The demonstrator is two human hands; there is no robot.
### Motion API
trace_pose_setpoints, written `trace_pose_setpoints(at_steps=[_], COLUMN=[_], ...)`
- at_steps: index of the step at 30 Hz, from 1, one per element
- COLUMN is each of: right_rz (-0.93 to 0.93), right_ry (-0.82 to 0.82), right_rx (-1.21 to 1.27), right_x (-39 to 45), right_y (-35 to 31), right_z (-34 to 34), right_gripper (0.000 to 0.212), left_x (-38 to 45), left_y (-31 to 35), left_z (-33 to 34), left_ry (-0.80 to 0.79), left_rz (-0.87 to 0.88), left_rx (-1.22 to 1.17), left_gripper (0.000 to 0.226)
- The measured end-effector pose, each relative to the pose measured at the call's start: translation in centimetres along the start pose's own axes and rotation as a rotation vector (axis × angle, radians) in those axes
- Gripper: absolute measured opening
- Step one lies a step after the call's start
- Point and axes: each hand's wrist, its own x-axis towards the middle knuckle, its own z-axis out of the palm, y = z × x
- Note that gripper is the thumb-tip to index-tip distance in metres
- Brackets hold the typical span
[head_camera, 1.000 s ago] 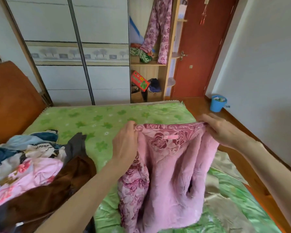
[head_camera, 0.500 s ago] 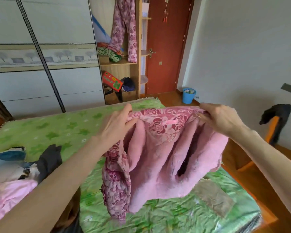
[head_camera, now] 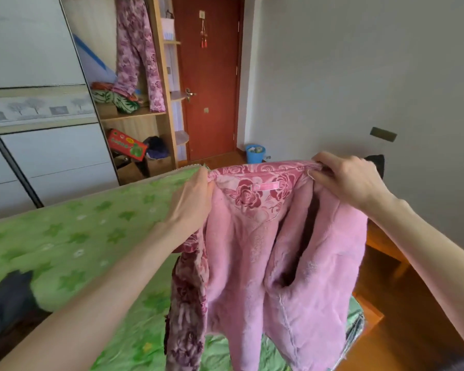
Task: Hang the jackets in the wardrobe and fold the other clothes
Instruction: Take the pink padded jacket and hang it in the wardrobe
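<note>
The pink fleece-lined jacket with a dark rose pattern (head_camera: pixel 255 253) is now lifted clear above the green flowered bed (head_camera: pixel 65 236); a second ago its lower part was lying on the bed. The view has also turned toward the open wooden wardrobe (head_camera: pixel 145 116), beyond the bed. I think the person will carry it there for hanging. The left hand (head_camera: pixel 190 202) pinches the collar at its left end, fingers curled into the cloth. The right hand (head_camera: pixel 346 178) grips the collar's other end in the same way. Both arms are stretched forward, and the jacket hangs open between them.
</note>
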Motion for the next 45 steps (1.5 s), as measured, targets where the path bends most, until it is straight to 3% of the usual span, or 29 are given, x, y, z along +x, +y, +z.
trace_pose_setpoints(at_steps=[4,8,12,17,24,31,36,41,45], right_rz=[0.064,0.044,0.006,0.078,0.274,0.491,0.448,0.359,0.314], right_ry=[-0.018,-0.077,-0.141,-0.179,-0.136,-0.099,-0.086,-0.117,-0.133], right_rx=[0.04,0.161,0.146,0.055,0.02,0.28,0.374,0.384,0.38], right_x=[-2.1,-4.3,-6.3,-7.6,-8.2,-7.4,-4.9,-0.4,2.9], right_y=[6.7,13.5,19.6,26.9,34.0,40.1,45.7,51.6,56.3], right_z=[-1.5,-3.4,-4.1,-4.8,-4.7,-3.0,-1.6,-0.4,0.7], right_gripper=[0.03,0.032,0.04,0.068,0.039,0.033,0.033,0.058,0.048], left_x=[1.8,4.0,6.0,7.6,10.2,14.5,19.4,25.0,28.6], left_y=[4.8,8.7,12.8,20.1,28.1,33.6,36.0,37.4,39.2], left_z=[2.5,5.3,9.7,14.9,20.2,26.2,31.2,35.7,38.4], left_ry=[-0.091,-0.207,-0.093,0.027,0.064,0.048,0.071,0.121,0.142], left_rz=[0.167,0.337,0.349,0.311,0.203,0.095,0.003,-0.03,-0.061], left_rx=[-0.09,-0.09,0.072,0.175,0.13,0.012,-0.13,-0.19,-0.179], left_gripper=[0.016,0.051,0.057,0.05,0.045,0.05,0.061,0.057,0.054])
